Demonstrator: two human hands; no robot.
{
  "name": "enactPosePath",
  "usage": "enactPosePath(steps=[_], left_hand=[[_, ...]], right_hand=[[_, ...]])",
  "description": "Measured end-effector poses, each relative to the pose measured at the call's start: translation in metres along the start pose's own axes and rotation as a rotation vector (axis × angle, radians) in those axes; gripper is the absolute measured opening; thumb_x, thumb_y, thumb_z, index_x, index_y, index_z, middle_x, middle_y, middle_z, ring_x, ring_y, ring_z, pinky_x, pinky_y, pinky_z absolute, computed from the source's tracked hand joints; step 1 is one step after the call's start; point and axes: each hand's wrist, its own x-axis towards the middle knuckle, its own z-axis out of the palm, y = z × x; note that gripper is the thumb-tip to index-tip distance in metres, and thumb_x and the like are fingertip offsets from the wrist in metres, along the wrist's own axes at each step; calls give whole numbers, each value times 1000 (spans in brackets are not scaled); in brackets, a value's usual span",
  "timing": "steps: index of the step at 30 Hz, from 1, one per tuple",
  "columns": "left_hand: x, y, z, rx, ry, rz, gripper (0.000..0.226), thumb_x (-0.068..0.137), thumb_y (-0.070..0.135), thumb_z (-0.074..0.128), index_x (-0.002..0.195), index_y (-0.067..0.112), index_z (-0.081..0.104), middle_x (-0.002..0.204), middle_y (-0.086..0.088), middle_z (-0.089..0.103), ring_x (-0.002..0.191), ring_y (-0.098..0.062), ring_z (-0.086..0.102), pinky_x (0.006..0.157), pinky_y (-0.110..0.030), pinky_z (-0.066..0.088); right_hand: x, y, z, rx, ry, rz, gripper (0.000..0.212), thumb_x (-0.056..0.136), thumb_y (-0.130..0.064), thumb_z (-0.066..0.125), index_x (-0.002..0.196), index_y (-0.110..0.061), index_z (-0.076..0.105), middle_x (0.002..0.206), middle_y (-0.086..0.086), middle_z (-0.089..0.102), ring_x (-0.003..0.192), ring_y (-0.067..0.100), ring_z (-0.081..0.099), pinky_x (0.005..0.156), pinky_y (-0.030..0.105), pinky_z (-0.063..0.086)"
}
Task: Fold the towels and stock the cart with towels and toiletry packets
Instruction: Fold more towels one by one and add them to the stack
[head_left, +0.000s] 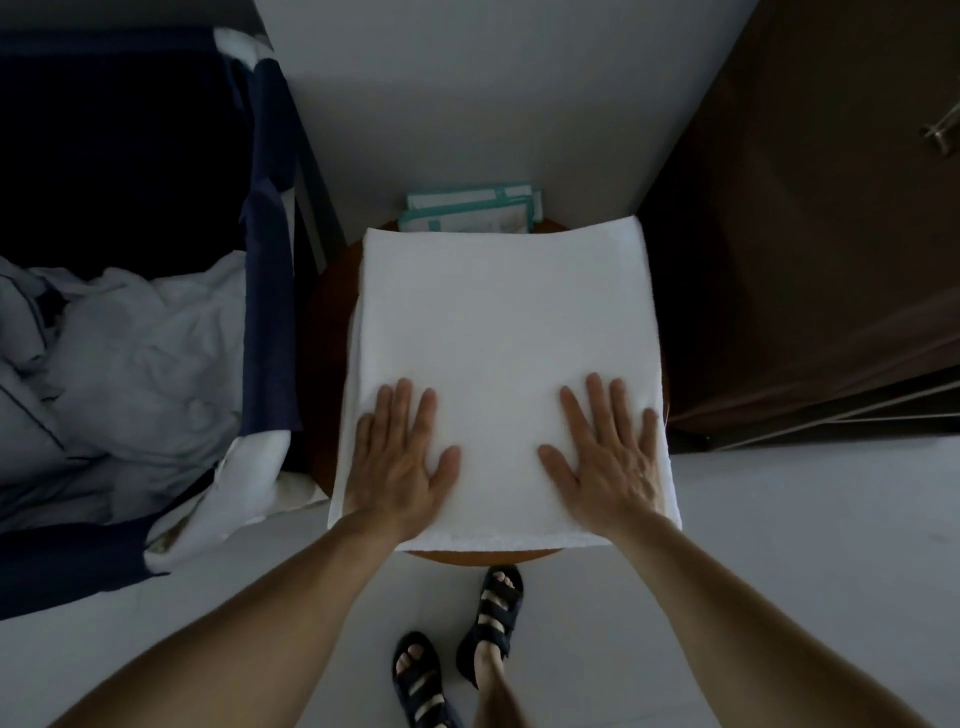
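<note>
A dim corner with pale walls holds a small round wooden table (483, 555), with a dark wood cabinet (805, 234) to its right and a navy fabric bin (270, 312) to its left that holds crumpled white linen (130, 353). Whether that bin is the cart cannot be told. The white towel (498, 322) lies folded into a broad square on the table, covering nearly all of it and overhanging the near and side edges. Behind it, against the wall, a few teal toiletry packets (470, 210) lean together. The left hand (400, 457) and the right hand (608, 457) both lie flat on the near part of the towel, fingers straight and a little spread, palms down, gripping nothing; they look to be smoothing the layers. The towel appears thick, soft and limp, light for its bulk, and not slippery. It would likely sag and lose its fold if lifted by one corner or pinched at the middle. A safer hold would be at the two side edges, or with both palms slid under the near overhang so that all layers are carried together. The packets look thin, flat and smooth, and may slide apart unless they are pinched as one stack.
</note>
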Motion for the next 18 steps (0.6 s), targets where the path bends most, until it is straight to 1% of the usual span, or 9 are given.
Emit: enactPosePath(steps=[4,7,9,11,13,14,17,18], left_hand=[[5,1,9,22,-31,-27,76,93,68,3,153,30,-26,162,-2,-28,147,-20,-30,120,-40,-15],[4,6,-3,21,-102,-39,79,91,67,4,154,27,-22,162,-4,-28,149,-24,-27,120,-42,-13],[5,10,-20,19,-167,-48,80,94,65,11,156,24,-17,163,-6,-24,150,-26,-23,120,-43,-11],[12,14,-45,1,-197,-42,78,98,59,20,157,21,-12,165,-5,-19,151,-25,-19,120,-43,-9],[27,15,-79,18,-123,-11,75,99,55,22,157,20,-10,165,-2,-18,151,-22,-19,120,-42,-10],[36,14,-97,26,-60,1,74,100,55,22,157,21,-9,165,-1,-17,151,-21,-20,120,-42,-9],[54,-10,-151,17,119,-47,72,99,57,23,157,23,-4,166,2,-13,152,-21,-17,119,-41,-9],[56,-26,-166,3,146,-84,72,99,57,25,158,23,-2,166,3,-11,152,-21,-15,118,-41,-9]], right_hand=[[7,2,1,6,-26,-2,75,87,-79,-6,148,-43,-29,159,-9,-33,147,17,-33,118,48,-19],[7,3,0,-6,-59,-8,75,88,-78,-5,148,-42,-29,161,-7,-31,146,17,-34,118,49,-19],[7,0,-6,-36,-103,10,77,87,-77,-4,150,-39,-29,161,-4,-33,143,18,-39,117,51,-21],[12,-10,-18,-70,-111,-3,82,86,-75,-1,154,-33,-21,158,-2,-36,142,20,-41,115,54,-24],[28,-34,-41,-59,-59,-67,83,87,-74,0,156,-32,-14,159,-2,-32,145,21,-35,115,54,-24],[39,-50,-54,-42,-32,-103,81,87,-75,-3,155,-33,-15,159,-3,-31,146,22,-33,116,55,-22],[73,-104,-93,-17,22,-211,78,81,-78,-16,145,-38,-33,155,-6,-40,144,21,-37,118,55,-17],[81,-123,-105,5,37,-244,77,81,-78,-16,145,-38,-33,154,-6,-41,144,20,-38,119,55,-15]])
